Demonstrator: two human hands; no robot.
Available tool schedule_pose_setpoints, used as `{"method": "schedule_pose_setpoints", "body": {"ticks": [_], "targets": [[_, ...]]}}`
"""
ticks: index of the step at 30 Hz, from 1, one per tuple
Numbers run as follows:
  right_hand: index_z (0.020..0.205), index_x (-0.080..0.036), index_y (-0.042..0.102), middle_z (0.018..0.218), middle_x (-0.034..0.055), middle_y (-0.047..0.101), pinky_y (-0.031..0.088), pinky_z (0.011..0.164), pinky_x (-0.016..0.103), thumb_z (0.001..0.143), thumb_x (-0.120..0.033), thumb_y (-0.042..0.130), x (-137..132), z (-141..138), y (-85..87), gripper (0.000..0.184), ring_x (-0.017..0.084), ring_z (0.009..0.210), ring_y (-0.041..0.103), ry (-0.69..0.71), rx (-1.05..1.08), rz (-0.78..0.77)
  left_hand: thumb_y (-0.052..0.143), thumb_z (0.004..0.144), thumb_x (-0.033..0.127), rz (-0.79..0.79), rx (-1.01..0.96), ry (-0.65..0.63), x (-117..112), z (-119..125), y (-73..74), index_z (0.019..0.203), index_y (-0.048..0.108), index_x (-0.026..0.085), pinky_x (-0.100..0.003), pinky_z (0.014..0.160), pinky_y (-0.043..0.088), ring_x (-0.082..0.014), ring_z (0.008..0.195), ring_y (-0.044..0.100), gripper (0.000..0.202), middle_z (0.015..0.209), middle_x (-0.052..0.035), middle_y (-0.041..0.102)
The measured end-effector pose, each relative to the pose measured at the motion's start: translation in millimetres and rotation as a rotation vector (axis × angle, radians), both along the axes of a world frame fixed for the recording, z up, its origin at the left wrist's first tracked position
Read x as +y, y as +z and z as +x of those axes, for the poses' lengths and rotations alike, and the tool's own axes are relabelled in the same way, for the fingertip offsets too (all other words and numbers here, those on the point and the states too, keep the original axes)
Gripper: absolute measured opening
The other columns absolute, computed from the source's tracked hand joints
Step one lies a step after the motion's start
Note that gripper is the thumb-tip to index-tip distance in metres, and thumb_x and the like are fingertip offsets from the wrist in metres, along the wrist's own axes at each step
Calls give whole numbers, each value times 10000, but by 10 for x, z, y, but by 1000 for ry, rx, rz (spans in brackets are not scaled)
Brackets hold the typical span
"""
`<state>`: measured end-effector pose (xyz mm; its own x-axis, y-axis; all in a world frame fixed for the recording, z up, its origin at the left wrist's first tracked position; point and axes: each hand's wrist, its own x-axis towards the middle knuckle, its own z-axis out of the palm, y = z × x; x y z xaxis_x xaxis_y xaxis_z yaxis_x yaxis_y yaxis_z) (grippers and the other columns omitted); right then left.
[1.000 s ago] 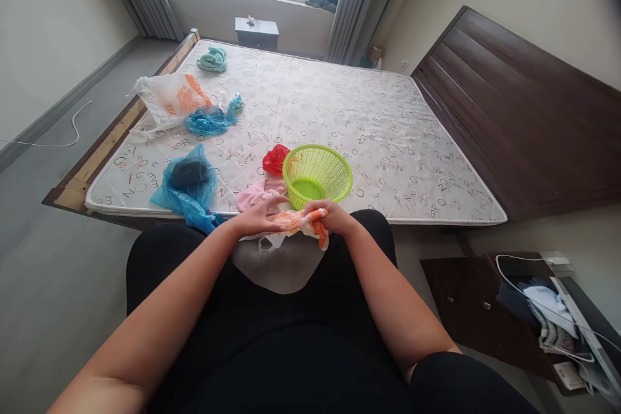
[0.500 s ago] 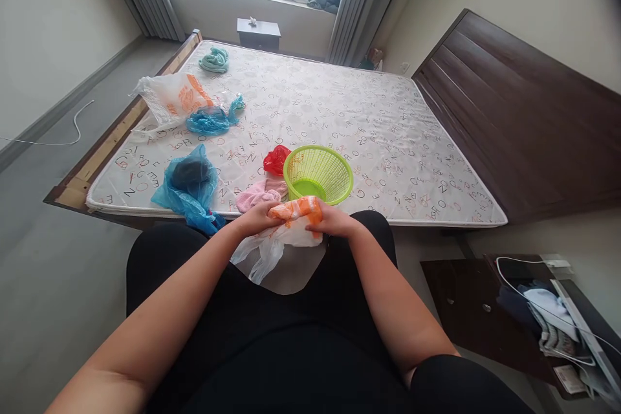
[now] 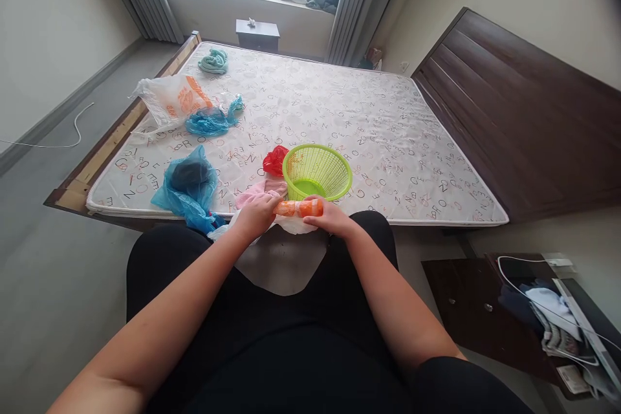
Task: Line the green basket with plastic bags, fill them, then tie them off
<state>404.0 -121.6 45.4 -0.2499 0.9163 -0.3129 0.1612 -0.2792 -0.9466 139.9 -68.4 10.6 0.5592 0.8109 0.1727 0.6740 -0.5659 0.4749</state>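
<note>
Between my two hands an orange and white plastic bag [image 3: 298,208] is stretched into a narrow band at the mattress's front edge. My left hand [image 3: 261,213] is closed on its left end, and my right hand [image 3: 327,215] grips the right end. Loose white plastic hangs below and to the left. Just behind the bag stands a green plastic basket [image 3: 317,171] with open mesh sides. A pink cloth [image 3: 257,193] lies beyond my left hand, partly hidden by it. A crumpled red plastic bag [image 3: 275,160] touches the basket's left side.
On the mattress [image 3: 388,142], at left, lie a blue bag with something dark inside [image 3: 187,184], another blue bag [image 3: 208,121], a white and orange bag [image 3: 169,100] and a teal cloth [image 3: 213,61]. A dark headboard [image 3: 514,103] rises at right; a cluttered nightstand [image 3: 466,297] stands nearer.
The bag has gone from a loose bundle to a tighter, flatter band. My left hand has turned over it and moved slightly up; the hanging plastic has shifted left.
</note>
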Motion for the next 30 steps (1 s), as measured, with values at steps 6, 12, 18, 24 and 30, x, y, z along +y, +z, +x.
{"method": "schedule_pose_setpoints", "body": {"ticks": [6,12,18,24,30], "targets": [[841,-224,673,1022,36,716,529,832,348,738,-297,755,88,-58,-115,150,202,901,644,-115,-18,188,736,759,199,-310,-70,-34,-40,-9,59,1125,712,232,-477,1063,463,-374,1175,637,368,1131,-137,693],[631,-199,560,1166,72,704,497,959,382,738,-244,721,83,53,93,198,226,1022,646,40,14,350,939,612,424,-774,-335,-149,-45,-93,-28,1262,665,246,-380,974,535,-331,1189,664,727,1276,-109,685],[652,-207,580,1204,91,693,522,961,407,773,-198,683,78,-72,215,159,248,1052,662,88,-37,477,912,668,363,-1114,-428,-333,-131,159,-81,1224,681,207,-387,860,588,-294,1017,732,622,1115,-100,747],[1063,-279,736,1525,62,568,323,1259,549,807,-50,562,19,-49,502,385,307,1480,453,34,-476,811,796,672,190,-1093,-529,-291,-65,154,-11,1204,726,208,-416,940,573,-321,1123,705,536,1182,-97,761],[1495,-382,561,1676,22,433,-75,1302,658,829,3,624,-101,-441,278,772,358,1634,182,394,-835,907,765,721,176,-1134,-706,-162,-59,104,215,1185,743,230,-430,966,571,-309,1165,698,468,1186,-98,764]]}}
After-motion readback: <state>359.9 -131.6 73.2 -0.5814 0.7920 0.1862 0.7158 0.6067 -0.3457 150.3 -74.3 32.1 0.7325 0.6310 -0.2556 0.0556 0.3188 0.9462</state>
